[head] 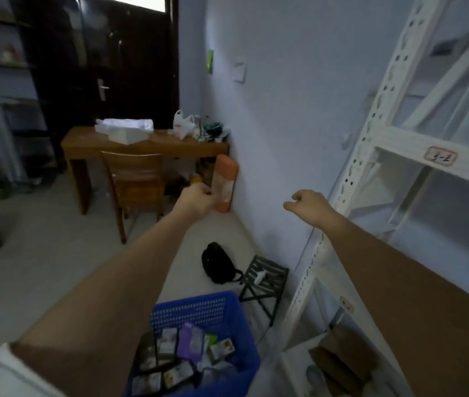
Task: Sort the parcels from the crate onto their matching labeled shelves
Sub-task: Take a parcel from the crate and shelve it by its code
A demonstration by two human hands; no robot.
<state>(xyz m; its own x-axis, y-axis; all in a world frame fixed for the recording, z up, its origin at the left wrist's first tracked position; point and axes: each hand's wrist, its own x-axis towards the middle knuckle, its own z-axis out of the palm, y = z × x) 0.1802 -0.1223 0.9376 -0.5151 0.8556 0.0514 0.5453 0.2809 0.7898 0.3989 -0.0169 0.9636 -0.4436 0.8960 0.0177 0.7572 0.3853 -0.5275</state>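
Left hand (197,197): raised at arm's length, fingers curled round the lower edge of an orange parcel (224,183), which stands roughly upright in the air and carries a pale label on its lower half. Right hand (309,203): held out beside the shelf post, holding nothing, fingers loosely bent and pointing down toward the wall.

Blue crate (199,310): on the floor below the person's arms, perforated walls, filled with more parcels (170,359), mostly dark packets with white labels, one purple, one with green on it.

White shelf rack (370,156): metal, with slotted posts, standing on the right against the pale blue wall (285,110). One shelf beam bears a handwritten tag (441,157); its characters are too blurred to read with certainty. A second small tag (346,304) sits on a lower beam, unreadable. Brown cardboard (342,359) lies on the lowest shelf in sight.

Floor items: black bag (217,262) near the wall, with a small dark slatted stool (264,279) just beside it.

Far end of room: wooden desk (141,146) carrying white boxes and a plastic bag (183,124), wooden chair (134,179) pushed up to it, dark door (101,67) behind.
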